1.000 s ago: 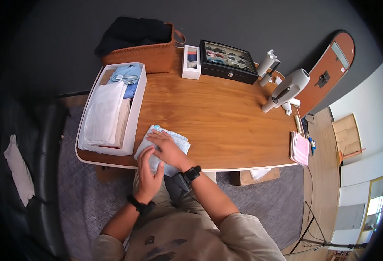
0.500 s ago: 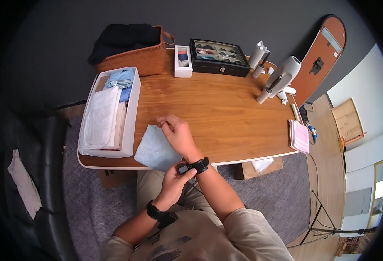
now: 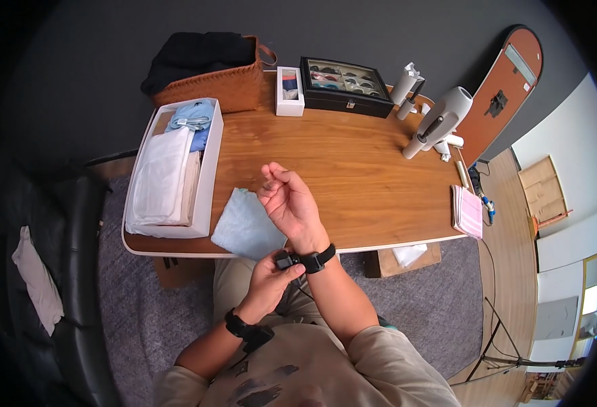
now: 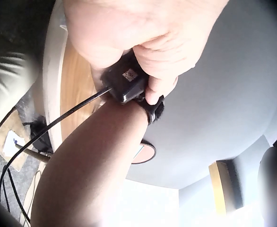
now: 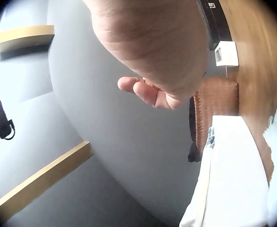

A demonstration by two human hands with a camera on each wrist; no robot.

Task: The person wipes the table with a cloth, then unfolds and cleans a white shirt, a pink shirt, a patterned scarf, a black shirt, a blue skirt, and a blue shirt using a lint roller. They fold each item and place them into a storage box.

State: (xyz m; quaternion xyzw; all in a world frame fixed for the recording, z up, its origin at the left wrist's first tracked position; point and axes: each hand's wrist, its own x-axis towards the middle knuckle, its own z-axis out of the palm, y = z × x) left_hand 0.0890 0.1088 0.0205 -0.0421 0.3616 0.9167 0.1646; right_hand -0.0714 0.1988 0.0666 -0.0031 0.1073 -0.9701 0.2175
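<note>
My left hand grips the small black camera strapped to my right wrist, with the fingers and thumb about its housing. A black cable runs from that camera. Over the table, my right hand is raised with its palm turned up and its fingers loosely curled, holding nothing. A light blue cloth lies at the table's front edge, just left of the right hand, and part of it hangs over the edge. In the right wrist view the curled fingertips show below the palm.
A white box of folded clothes stands on the left, before a brown woven basket with black cloth. Along the back are a small white box and a black glasses case. A grey hair dryer and folded pink cloth lie right.
Both hands have left the blue cloth. My left hand has taken hold of the camera on the right wrist, and the right hand has lifted and turned palm up.
</note>
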